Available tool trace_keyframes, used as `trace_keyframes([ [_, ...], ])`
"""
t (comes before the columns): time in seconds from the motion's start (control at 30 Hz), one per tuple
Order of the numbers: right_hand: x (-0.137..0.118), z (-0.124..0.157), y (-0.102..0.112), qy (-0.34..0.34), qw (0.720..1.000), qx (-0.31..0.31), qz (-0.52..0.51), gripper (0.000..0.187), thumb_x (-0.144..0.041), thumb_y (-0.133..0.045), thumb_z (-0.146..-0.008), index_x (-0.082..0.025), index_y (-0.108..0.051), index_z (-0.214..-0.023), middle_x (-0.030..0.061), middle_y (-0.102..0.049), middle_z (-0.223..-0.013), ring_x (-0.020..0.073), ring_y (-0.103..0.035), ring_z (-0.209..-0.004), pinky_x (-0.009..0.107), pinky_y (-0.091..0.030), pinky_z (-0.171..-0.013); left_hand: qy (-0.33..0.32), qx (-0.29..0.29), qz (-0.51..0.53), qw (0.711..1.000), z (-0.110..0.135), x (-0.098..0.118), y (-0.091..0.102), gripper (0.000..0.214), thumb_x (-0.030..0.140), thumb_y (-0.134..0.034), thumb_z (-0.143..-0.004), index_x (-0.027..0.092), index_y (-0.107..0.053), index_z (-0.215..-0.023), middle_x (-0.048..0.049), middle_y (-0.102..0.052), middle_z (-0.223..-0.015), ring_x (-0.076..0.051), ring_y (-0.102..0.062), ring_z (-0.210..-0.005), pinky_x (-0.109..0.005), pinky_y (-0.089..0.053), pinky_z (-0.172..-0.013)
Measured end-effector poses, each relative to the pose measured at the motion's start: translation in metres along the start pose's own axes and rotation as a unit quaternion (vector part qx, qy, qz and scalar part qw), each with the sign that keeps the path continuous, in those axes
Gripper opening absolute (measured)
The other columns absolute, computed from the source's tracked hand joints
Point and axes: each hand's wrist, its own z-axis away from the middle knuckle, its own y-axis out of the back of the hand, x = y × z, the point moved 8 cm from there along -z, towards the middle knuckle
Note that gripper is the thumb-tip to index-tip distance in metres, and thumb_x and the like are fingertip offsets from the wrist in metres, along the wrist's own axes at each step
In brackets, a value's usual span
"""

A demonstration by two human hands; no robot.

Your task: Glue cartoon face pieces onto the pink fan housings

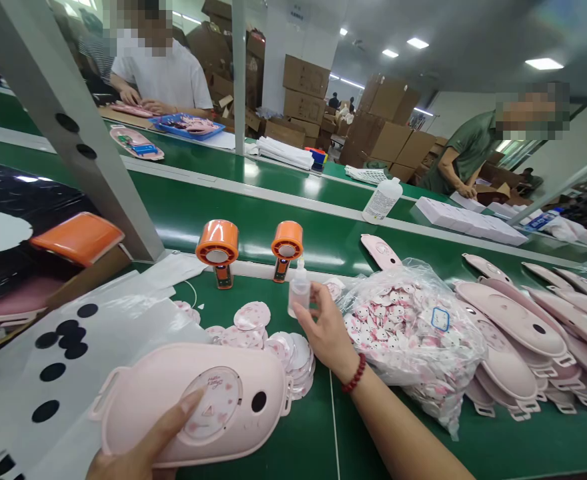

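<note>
Left hand (128, 457) at bottom left of frame had a pink plastic casing (143, 413). Fingers were curled under it, out of view. Left thumb (186, 408) lay across the casing, its tip touching the edge of a round printed disc (218, 403) set in the casing face.

Right hand (328, 330) was just right of the casing, raised, pinching a small translucent dropper bottle (299, 292) upright between thumb and fingers, nearly closed on it. Dark red beaded bracelet (354, 373) on that wrist.

Surface: green belt (293, 230). Loose round stickers (253, 333) were piled just beyond the casing, beneath the right hand. Bulging plastic bag of stickers (403, 333) sat to the right, beside a fanned row of pink casings (511, 317). Two orange-capped devices (217, 248) (287, 241) stood upright past the bottle. White plastic bottle (382, 199) lay on the belt further back.

Room: co-worker in white T-shirt (163, 77) at upper left, hands over a blue tray (186, 125). Co-worker in green shirt (466, 147) at right. Stacked cardboard boxes (383, 127) at upper centre.
</note>
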Motion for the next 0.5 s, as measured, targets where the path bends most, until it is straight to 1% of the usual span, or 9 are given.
trace_keyframes([
  [0.03, -0.011, 0.009, 0.006, 0.018, 1.000, -0.005, -0.011, 0.035, -0.036, -0.055, -0.092, -0.019, -0.053, -0.123, 0.0097, -0.065, -0.117, 0.0216, -0.067, -0.100, 0.036, -0.057, -0.084, -0.011, 0.001, 0.001, 1.000, 0.001, 0.001, 0.002, 0.079, 0.018, -0.090, -0.055, 0.043, -0.060, -0.124, 0.0101, -0.061, -0.137, -0.026, -0.056, -0.126, -0.032, -0.059, -0.086],
  [0.1, -0.039, 0.030, 0.020, 0.071, 0.997, -0.016, -0.039, 0.035, -0.040, -0.057, -0.090, -0.023, -0.057, -0.120, 0.0067, -0.066, -0.111, 0.0204, -0.067, -0.092, 0.033, -0.058, -0.077, -0.031, 0.003, 0.003, 1.000, 0.004, 0.002, 0.005, 0.079, 0.017, -0.090, -0.055, 0.040, -0.060, -0.125, 0.0077, -0.060, -0.139, -0.028, -0.055, -0.127, -0.034, -0.059, -0.089],
  [0.17, -0.069, 0.049, 0.032, 0.122, 0.989, -0.018, -0.080, 0.033, -0.044, -0.063, -0.086, -0.024, -0.062, -0.112, 0.0039, -0.068, -0.097, 0.0184, -0.066, -0.079, 0.029, -0.056, -0.067, -0.051, -0.002, 0.001, 0.999, 0.007, 0.004, 0.006, 0.079, 0.013, -0.088, -0.055, 0.036, -0.061, -0.125, 0.0059, -0.061, -0.138, -0.029, -0.054, -0.129, -0.034, -0.057, -0.092],
  [0.23, -0.090, 0.061, 0.039, 0.142, 0.983, -0.008, -0.117, 0.032, -0.048, -0.066, -0.083, -0.023, -0.065, -0.103, 0.0020, -0.066, -0.083, 0.0161, -0.062, -0.066, 0.025, -0.052, -0.056, -0.073, -0.003, -0.002, 0.997, 0.012, 0.005, 0.005, 0.076, 0.012, -0.088, -0.055, 0.031, -0.062, -0.123, 0.0040, -0.062, -0.136, -0.029, -0.051, -0.131, -0.032, -0.054, -0.097],
  [0.3, -0.103, 0.067, 0.039, 0.130, 0.983, 0.004, -0.133, 0.030, -0.048, -0.068, -0.079, -0.022, -0.068, -0.094, 0.0014, -0.065, -0.075, 0.0141, -0.058, -0.057, 0.024, -0.048, -0.050, -0.104, -0.005, -0.003, 0.995, 0.018, 0.007, 0.006, 0.073, 0.017, -0.091, -0.054, 0.029, -0.064, -0.120, 0.0028, -0.063, -0.134, -0.030, -0.051, -0.132, -0.030, -0.053, -0.098],
  [0.37, -0.111, 0.069, 0.034, 0.124, 0.984, 0.011, -0.129, 0.025, -0.043, -0.069, -0.076, -0.021, -0.070, -0.087, 0.0017, -0.066, -0.070, 0.0137, -0.056, -0.053, 0.024, -0.046, -0.048, -0.137, -0.013, -0.008, 0.991, 0.023, 0.008, 0.007, 0.074, 0.019, -0.092, -0.053, 0.030, -0.064, -0.120, 0.0027, -0.062, -0.136, -0.031, -0.053, -0.129, -0.033, -0.054, -0.097],
  [0.4, -0.114, 0.069, 0.031, 0.125, 0.984, 0.011, -0.123, 0.022, -0.040, -0.069, -0.075, -0.020, -0.070, -0.085, 0.0016, -0.066, -0.068, 0.0138, -0.056, -0.052, 0.025, -0.046, -0.048, -0.150, -0.023, -0.011, 0.988, 0.025, 0.007, 0.007, 0.074, 0.018, -0.091, -0.055, 0.032, -0.063, -0.122, 0.0027, -0.060, -0.138, -0.031, -0.055, -0.127, -0.035, -0.055, -0.097],
  [0.47, -0.119, 0.070, 0.026, 0.131, 0.985, 0.007, -0.110, 0.018, -0.035, -0.067, -0.072, -0.020, -0.071, -0.082, 0.0011, -0.065, -0.065, 0.0140, -0.056, -0.051, 0.026, -0.047, -0.049, -0.160, -0.040, -0.011, 0.986, 0.028, 0.003, 0.008, 0.075, 0.015, -0.088, -0.060, 0.034, -0.059, -0.127, 0.0013, -0.059, -0.140, -0.030, -0.059, -0.122, -0.039, -0.054, -0.099],
  [0.5, -0.120, 0.071, 0.023, 0.134, 0.985, 0.004, -0.105, 0.017, -0.032, -0.067, -0.071, -0.020, -0.072, -0.081, 0.0007, -0.065, -0.064, 0.0139, -0.055, -0.051, 0.026, -0.048, -0.049, -0.157, -0.044, -0.009, 0.987, 0.029, 0.001, 0.009, 0.076, 0.015, -0.087, -0.061, 0.033, -0.059, -0.128, -0.0001, -0.061, -0.137, -0.030, -0.061, -0.119, -0.040, -0.053, -0.100],
])
